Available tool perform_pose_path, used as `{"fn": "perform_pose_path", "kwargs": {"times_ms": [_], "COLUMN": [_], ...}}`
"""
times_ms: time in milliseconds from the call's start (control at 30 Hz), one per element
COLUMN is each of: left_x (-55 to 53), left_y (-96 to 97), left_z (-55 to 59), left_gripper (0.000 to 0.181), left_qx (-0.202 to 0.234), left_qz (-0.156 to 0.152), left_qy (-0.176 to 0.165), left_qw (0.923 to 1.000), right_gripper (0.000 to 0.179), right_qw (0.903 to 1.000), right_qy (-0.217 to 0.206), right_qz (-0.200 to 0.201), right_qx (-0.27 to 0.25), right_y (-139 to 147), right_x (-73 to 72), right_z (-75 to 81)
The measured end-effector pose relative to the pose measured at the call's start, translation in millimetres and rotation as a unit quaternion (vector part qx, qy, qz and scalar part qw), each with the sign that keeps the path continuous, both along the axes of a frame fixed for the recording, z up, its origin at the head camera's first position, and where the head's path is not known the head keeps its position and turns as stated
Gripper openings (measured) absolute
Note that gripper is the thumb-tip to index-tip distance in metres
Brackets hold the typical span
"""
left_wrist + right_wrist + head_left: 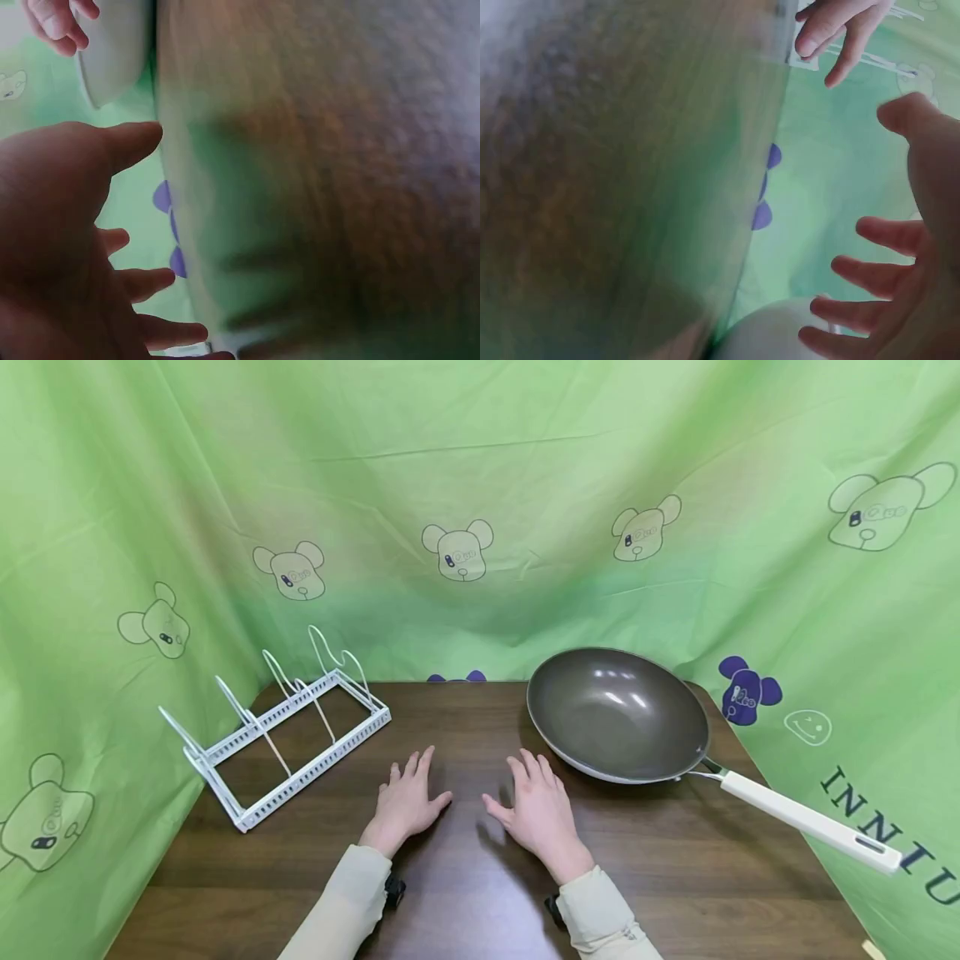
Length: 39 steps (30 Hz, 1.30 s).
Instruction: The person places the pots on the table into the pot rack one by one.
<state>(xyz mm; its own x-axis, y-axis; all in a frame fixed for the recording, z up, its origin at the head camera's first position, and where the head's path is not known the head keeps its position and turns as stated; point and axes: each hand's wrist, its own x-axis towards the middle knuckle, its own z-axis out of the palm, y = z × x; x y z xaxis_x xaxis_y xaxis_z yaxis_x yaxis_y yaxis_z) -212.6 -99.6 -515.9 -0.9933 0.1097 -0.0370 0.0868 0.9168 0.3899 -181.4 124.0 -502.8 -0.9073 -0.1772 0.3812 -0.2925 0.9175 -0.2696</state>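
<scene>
Over the middle of the table my left hand has its fingers spread and holds nothing. To its left is a white metal pan rack with several upright wire dividers. My right hand, also holding nothing, has its fingers loosely extended, just left of and in front of a wok. The wok has a dark grey inside, a pale outside and a white handle that points to the front right. In the right wrist view, the pale side of the wok shows below the fingers.
The dark wooden table carries the rack on its left and the wok on its right. A green curtain with bear-face prints hangs around the back and both sides. The wok's handle reaches past the table's right edge.
</scene>
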Motion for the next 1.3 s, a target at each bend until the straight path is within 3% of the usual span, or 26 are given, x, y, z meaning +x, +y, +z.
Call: {"fn": "perform_pose_path", "kwargs": {"times_ms": [100, 233, 667, 1300], "left_x": [-1.3, -2.8, -6.7, -6.7], "left_y": [1.6, 3.6, 9.2, 30.7], "left_z": [3.9, 7.8, 11.9, 17.2], "left_gripper": [0.081, 0.078, 0.075, 0.076], "left_qx": [0.004, 0.005, 0.037, 0.097], "left_qz": [0.004, 0.003, 0.005, 0.011], "left_qy": [0.027, 0.055, 0.064, 0.048], "left_qw": [0.9996, 0.9985, 0.9973, 0.9941], "right_gripper": [0.066, 0.057, 0.058, 0.062], "right_qw": [0.9982, 0.9945, 0.9918, 0.9888], "right_qy": [0.055, 0.092, 0.105, 0.120], "right_qz": [0.012, 0.023, 0.024, -0.003], "right_qx": [-0.021, -0.044, -0.069, -0.089], "right_y": [1, 2, 11, 33], "right_x": [-1.2, -2.1, -5.8, -6.6], "right_z": [2.8, 7.2, 16.4, 22.5]}}
